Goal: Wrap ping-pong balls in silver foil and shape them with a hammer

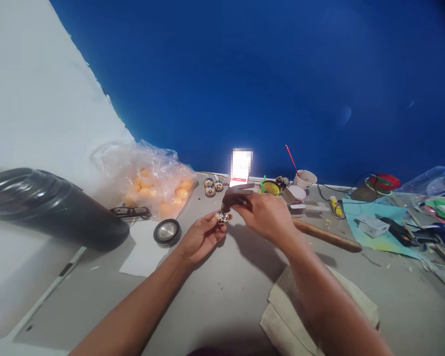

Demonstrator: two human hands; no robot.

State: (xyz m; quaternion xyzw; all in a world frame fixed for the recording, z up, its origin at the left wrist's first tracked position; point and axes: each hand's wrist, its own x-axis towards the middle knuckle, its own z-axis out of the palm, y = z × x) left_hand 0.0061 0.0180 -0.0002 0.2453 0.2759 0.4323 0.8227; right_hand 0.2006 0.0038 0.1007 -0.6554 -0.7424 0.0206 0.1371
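Note:
My left hand [202, 236] pinches a small shiny silver ball [222, 217] with a bumpy, mirror-like surface. In my right hand [269, 217] is a hammer, its dark metal head [234, 196] to the left and its wooden handle [328, 236] coming out past my wrist to the right. The hammer head sits right over the silver ball; whether the two touch I cannot tell. Behind my left hand stand several similar shiny balls [210, 187] in a group.
A clear bag [154, 183] of orange balls, eyeglasses [131, 212], a round lid [167, 232] on paper and a large dark bottle [55, 207] lie left. A lit phone [241, 165] leans at the wall. Right are a white cup [305, 179], folded cloth [282, 311] and clutter.

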